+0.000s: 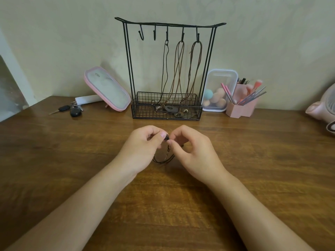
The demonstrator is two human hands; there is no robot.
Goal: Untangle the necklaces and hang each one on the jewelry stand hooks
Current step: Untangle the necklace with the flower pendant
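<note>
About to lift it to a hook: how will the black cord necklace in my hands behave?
Likely floppy: the black cord necklace sags in loops between the left hand and right hand. Probably light, pinched by fingers alone. Loops could re-tangle.

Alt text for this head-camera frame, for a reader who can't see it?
The left hand and right hand pinch a black cord necklace over a wooden table. Behind stands a black wire jewelry stand with three necklaces hanging at its right and two left hooks bare.
</note>
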